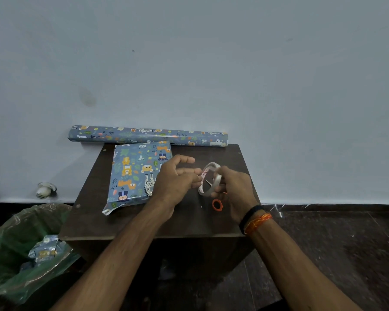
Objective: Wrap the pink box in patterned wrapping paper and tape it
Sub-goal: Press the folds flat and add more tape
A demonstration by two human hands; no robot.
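Two hands, right hand (233, 189) gripping tape roll (209, 179)

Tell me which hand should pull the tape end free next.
Left hand, probably: its fingertips already pinch at the edge of the tape roll, while the right hand grips the roll and steadies it above the table.

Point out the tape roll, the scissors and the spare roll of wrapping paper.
tape roll (218, 178): head view, on its right rim.
scissors (217, 204): head view, on the orange finger loop.
roll of wrapping paper (147, 135): head view, mid-length of the tube.
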